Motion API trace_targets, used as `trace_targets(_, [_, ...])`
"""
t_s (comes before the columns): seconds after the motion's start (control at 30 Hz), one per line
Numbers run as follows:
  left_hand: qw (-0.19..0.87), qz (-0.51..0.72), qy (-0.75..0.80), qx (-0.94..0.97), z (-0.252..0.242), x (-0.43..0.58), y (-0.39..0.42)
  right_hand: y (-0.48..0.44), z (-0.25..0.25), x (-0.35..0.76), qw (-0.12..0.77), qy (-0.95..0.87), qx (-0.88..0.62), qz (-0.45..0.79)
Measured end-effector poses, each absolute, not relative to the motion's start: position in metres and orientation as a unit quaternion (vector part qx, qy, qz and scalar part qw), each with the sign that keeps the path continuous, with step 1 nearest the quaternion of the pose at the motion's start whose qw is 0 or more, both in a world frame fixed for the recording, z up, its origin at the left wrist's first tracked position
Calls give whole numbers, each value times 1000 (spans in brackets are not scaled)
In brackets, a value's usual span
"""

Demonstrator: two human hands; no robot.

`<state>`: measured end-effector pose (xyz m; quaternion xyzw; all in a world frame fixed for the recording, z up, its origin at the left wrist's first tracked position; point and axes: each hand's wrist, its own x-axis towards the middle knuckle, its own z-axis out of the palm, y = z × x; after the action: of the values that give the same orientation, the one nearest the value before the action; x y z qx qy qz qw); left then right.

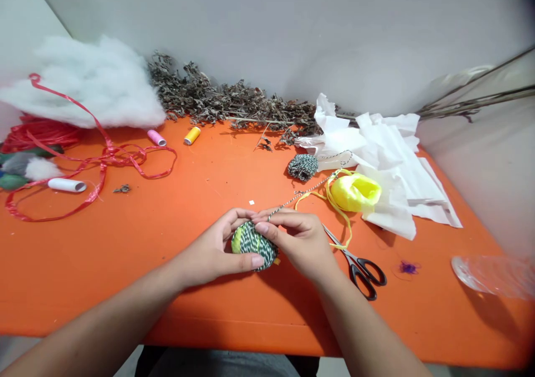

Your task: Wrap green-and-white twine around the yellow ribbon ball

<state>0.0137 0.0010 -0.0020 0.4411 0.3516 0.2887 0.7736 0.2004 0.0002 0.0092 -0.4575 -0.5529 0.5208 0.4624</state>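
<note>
A small ball (252,245) wound with green-and-white twine, yellow showing at its left side, sits just above the orange table (167,237) near the front edge. My left hand (217,250) cups it from the left, thumb and fingers closed round it. My right hand (301,238) pinches the twine (307,189) on top of the ball. The strand runs up and to the right to a twine skein (302,167). Black-handled scissors (359,265) lie just right of my right hand.
A yellow ribbon roll (355,193) and crumpled white paper (388,154) lie at right, clear plastic (495,275) at far right. Dried plant stems (234,104) line the back wall. White stuffing (92,84), red ribbon (104,156) and thread spools (192,135) are at left.
</note>
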Motion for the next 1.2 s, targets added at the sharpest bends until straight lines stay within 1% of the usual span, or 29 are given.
trace_targets(0.27, [749, 303, 355, 470, -7, 14, -1, 2, 8, 201, 462, -543, -473, 517])
trace_targets(0.7, [759, 289, 361, 458, -5, 16, 1, 4, 11, 202, 468, -534, -477, 519])
trace_targets(0.83, [747, 293, 367, 470, -6, 14, 0, 5, 8, 202, 471, -525, -478, 523])
trace_targets(1.07, [769, 308, 334, 450, -7, 12, -2, 5, 7, 202, 486, -496, -468, 547])
trace_targets(1.2, [763, 301, 333, 465, -6, 13, -2, 4, 9, 202, 490, -497, -467, 543])
